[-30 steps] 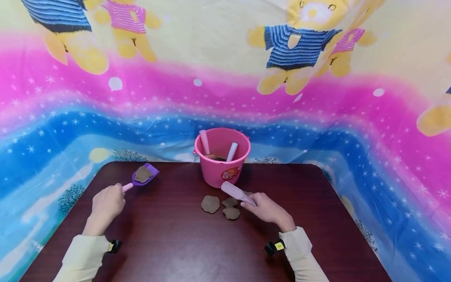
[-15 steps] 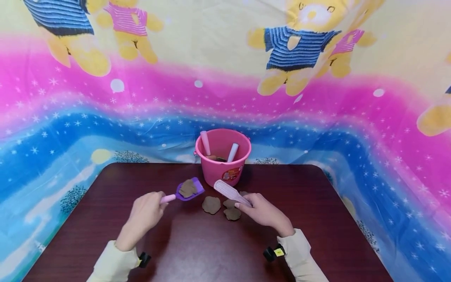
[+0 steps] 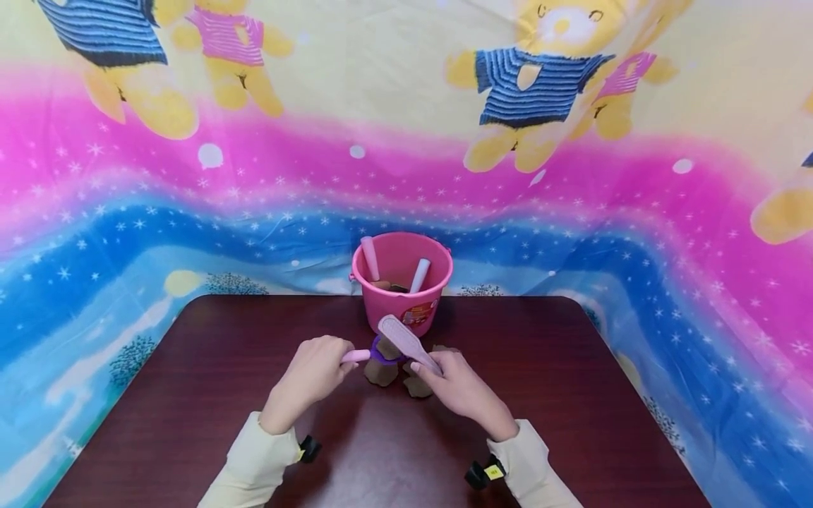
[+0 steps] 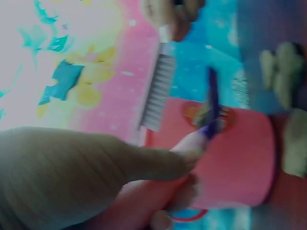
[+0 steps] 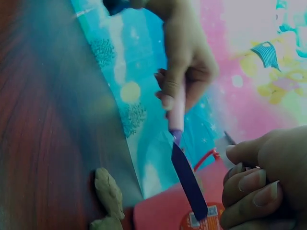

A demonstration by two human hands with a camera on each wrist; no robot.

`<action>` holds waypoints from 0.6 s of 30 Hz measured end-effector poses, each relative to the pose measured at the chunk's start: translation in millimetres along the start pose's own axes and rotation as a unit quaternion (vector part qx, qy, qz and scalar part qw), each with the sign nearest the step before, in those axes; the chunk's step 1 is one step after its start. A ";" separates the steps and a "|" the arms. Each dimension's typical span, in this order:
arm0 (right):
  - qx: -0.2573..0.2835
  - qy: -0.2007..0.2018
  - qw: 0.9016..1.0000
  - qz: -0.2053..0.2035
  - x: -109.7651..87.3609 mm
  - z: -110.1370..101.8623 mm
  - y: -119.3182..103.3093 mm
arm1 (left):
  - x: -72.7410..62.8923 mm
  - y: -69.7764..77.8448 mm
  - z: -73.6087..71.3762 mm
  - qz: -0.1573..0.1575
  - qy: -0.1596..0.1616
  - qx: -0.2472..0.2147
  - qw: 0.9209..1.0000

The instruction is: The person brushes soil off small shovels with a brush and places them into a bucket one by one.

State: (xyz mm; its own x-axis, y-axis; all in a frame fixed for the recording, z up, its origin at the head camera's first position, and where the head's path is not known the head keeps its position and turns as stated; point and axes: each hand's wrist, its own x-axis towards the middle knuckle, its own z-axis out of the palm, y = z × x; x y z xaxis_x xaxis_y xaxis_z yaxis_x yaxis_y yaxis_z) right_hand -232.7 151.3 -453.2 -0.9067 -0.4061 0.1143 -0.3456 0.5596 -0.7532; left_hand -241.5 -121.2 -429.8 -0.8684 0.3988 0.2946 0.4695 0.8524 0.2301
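Note:
My left hand (image 3: 311, 377) grips the pink handle of a purple toy shovel (image 5: 188, 179). On its blade sits a lump of brown clay or sand (image 3: 386, 347), partly hidden in the head view. My right hand (image 3: 470, 388) holds a pale pink brush (image 3: 402, 337) with a long flat head, slanting over the shovel. Rows of ridges or bristles show on the brush's underside in the left wrist view. Below the tools, flat brown pieces (image 3: 381, 374) lie on the table, and another piece (image 3: 418, 386) is partly covered by the right hand.
A pink bucket (image 3: 379, 305) stands just behind the tools. Inside it lean a pink handle (image 3: 370, 257) and a whitish handle (image 3: 419, 275). The dark red table (image 3: 254, 331) ends at a patterned cloth backdrop (image 3: 305, 190).
The left hand has carried the loaded shovel rightward from the table's left side to below the brush. The right hand and brush have shifted slightly left.

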 end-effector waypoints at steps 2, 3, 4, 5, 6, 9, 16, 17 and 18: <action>0.004 0.003 1.000 -0.001 -0.3 2.7 -2.6 | 3.5 4.4 -4.3 0.009 -0.021 -0.010 1.000; 0.004 0.004 1.000 0.000 -0.5 4.1 -3.6 | 4.8 6.5 -6.1 0.012 -0.029 -0.017 0.999; 0.006 0.006 1.000 0.000 -0.6 5.3 -4.5 | 6.7 8.7 -8.1 0.014 -0.037 -0.023 0.999; 0.007 0.007 1.000 0.000 -0.7 6.4 -5.3 | 8.3 10.9 -10.2 0.016 -0.044 -0.030 0.998; 0.009 0.010 1.000 0.002 -0.9 7.5 -6.1 | 9.8 13.0 -12.1 0.017 -0.048 -0.038 0.998; 0.016 0.018 1.000 0.013 -1.9 11.0 -7.8 | 13.6 17.6 -15.8 0.019 -0.050 -0.061 0.997; 0.024 0.015 1.000 0.011 -2.7 18.8 -11.2 | 17.6 20.8 -18.7 -0.011 -0.052 -0.099 0.994; 0.027 0.008 1.000 0.009 -2.8 19.4 -11.7 | 17.4 20.6 -18.4 -0.013 -0.050 -0.101 0.994; 0.030 0.000 1.000 0.007 -2.9 19.9 -12.0 | 17.4 20.4 -18.0 -0.013 -0.048 -0.100 0.994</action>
State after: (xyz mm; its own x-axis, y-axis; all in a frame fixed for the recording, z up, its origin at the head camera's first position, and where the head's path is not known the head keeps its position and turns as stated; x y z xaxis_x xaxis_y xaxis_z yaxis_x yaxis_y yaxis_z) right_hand -221.2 131.4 -457.4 -0.9116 -0.3979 0.1032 -0.3171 0.5209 -0.7925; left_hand -244.2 -103.0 -403.3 -0.8873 0.4160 0.1993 0.4609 0.7820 0.4196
